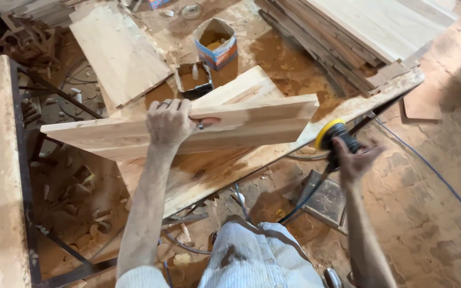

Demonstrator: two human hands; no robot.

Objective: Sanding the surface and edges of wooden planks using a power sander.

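**Board Steadied on Edge as Sander Waits at Its End**

A person's left hand is clamping the upper edge of a long pale wooden board, the grip closed over it with fingers curling across the far side and the thumb pressing the near face. The board is standing tilted on its long edge on the dusty surface, stretching away from the grip in both directions, its right end reaching toward the other hand. There the right hand is wrapping tightly around a black orbital sander with a yellow pad, held just beyond and slightly below that end of the board; whether the pad is touching wood cannot be told. The sander's cord is trailing down toward the floor. Behind the left grip, a small open carton and a dark tray are sitting in sawdust, with stacked planks farther right. Doing this well would seem to call for keeping the board firmly braced, the pad flat to the edge, and the cord clear of the work.
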